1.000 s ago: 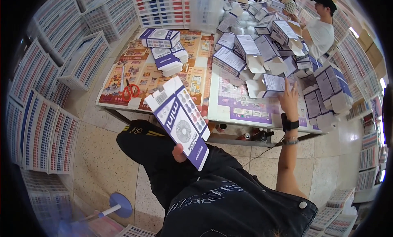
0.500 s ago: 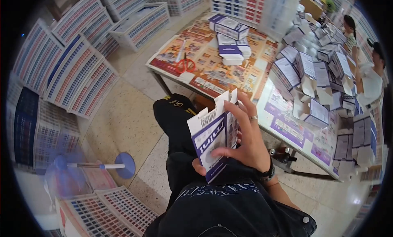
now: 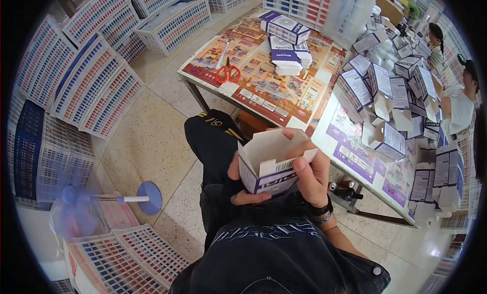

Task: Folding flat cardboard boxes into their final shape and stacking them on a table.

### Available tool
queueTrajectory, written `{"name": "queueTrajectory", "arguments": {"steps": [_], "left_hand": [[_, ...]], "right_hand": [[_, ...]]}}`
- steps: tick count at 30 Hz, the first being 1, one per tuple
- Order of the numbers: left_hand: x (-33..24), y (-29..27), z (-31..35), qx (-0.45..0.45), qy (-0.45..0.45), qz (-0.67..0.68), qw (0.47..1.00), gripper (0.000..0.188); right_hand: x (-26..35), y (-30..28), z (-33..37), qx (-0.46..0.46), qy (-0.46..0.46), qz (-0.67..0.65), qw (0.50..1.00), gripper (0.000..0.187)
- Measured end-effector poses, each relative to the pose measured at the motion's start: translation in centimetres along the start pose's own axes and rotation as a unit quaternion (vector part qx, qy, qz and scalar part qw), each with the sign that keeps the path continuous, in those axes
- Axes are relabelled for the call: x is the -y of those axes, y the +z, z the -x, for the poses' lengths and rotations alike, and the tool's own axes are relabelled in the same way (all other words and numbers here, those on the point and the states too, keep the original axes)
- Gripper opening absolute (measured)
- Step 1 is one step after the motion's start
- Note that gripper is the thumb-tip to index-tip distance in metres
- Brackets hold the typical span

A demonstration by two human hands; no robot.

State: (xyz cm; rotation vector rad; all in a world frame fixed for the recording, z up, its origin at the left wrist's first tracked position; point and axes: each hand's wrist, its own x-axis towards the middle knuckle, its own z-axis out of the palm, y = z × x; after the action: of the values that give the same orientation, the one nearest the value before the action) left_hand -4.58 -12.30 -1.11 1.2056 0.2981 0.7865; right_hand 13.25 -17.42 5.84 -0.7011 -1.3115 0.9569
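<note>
In front of my torso is a small white and purple carton (image 3: pixel 276 181), squared out with its top flaps standing up and its white inside showing. My left hand (image 3: pixel 248 198) wraps round its left side and lower front, thumb on the front panel. At the right side my right hand (image 3: pixel 315 181) grips the top edge, its thumb outside near a flap and some fingers reaching inside. Part of those fingers is hidden by the carton wall. On the table ahead lies a stack of flat, folded cartons (image 3: pixel 287 56), with another carton (image 3: pixel 285 27) across the top.
Red-handled scissors (image 3: pixel 228 73) rest on the patterned table (image 3: pixel 253 93). Many opened cartons (image 3: pixel 380 80) crowd the right-hand table, two people beyond it. White plastic baskets (image 3: pixel 175 30) are stacked at left. A blue fan (image 3: pixel 71 200) spins lower left. Bottles (image 3: pixel 345 190) stand under the table.
The carton has gone from nearly flat to squared open, its mouth now tilted up toward me. My right hand has shifted from across its face to its upper right edge.
</note>
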Motion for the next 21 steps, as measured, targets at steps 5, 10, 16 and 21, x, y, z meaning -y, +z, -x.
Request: {"name": "queueTrajectory", "arguments": {"steps": [5,10,16,21], "left_hand": [[2.8,-0.6,0.4,-0.105,0.112,-0.242,0.958,0.095],[1.5,-0.2,-1.5,-0.098,0.385,-0.381,0.835,0.07],[1.8,-0.1,-2.4,-0.068,0.429,-0.338,0.835,0.063],[1.8,-0.1,-2.5,-0.088,0.425,-0.368,0.822,0.066]], "right_hand": [[1.4,1.5,-0.7,-0.088,0.06,-0.003,0.994,0.065],[0.1,0.9,-1.0,-0.044,0.07,0.022,0.996,0.063],[0.2,-1.1,-0.6,-0.021,0.11,-0.156,0.981,0.057],[0.4,-2.3,-1.2,0.091,-0.012,0.132,0.987,0.028]]}}
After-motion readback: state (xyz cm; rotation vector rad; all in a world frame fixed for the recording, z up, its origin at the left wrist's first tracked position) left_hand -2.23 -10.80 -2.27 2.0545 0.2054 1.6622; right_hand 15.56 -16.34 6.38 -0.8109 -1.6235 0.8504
